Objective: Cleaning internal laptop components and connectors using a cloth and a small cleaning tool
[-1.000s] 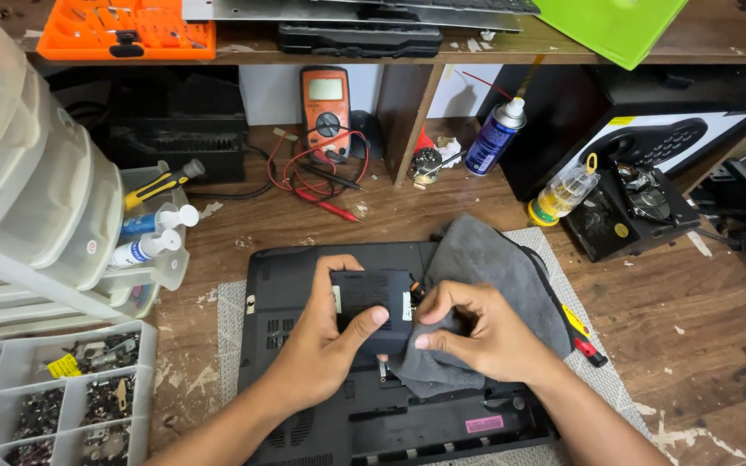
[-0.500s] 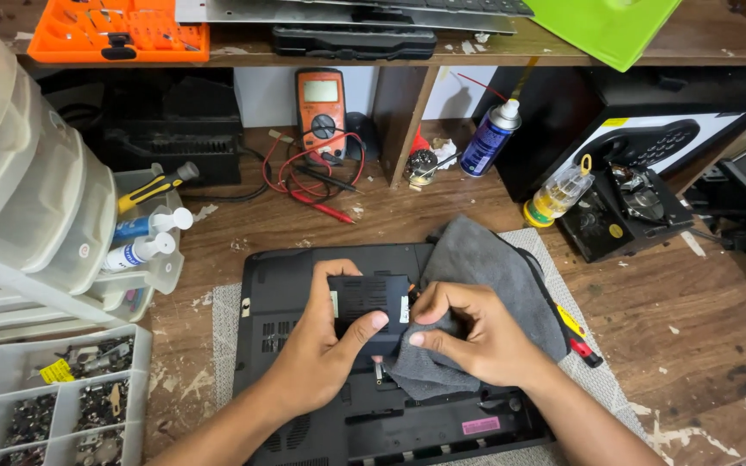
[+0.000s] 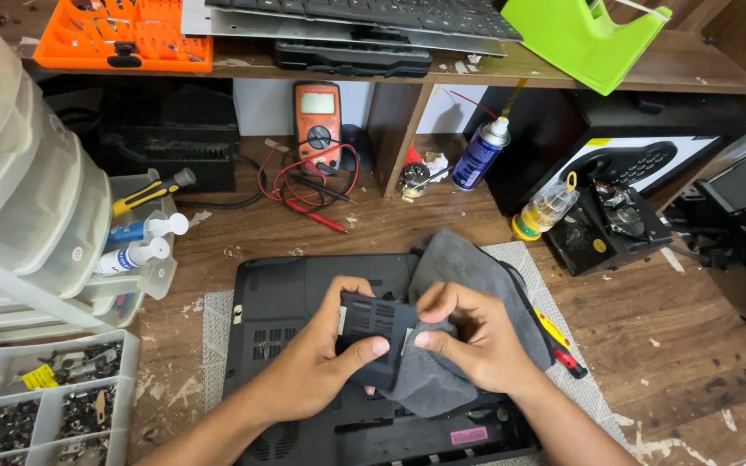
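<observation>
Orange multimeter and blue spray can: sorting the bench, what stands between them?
Head view: a wooden shelf upright between orange multimeter and blue spray can, small clutter at its foot.

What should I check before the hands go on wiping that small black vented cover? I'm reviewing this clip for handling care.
1. Grip on the small black vented plastic cover: left hand has thumb on top and other digits below: ok.
2. Grey microfibre cloth against the cover: right hand presses it at the cover's right edge: ok.
3. Black upturned laptop base flat on the grey mat: ok.
4. Red and yellow screwdriver lies apart from the hands: ok.
5. Cover's underside clean: hidden, cannot tell.
</observation>
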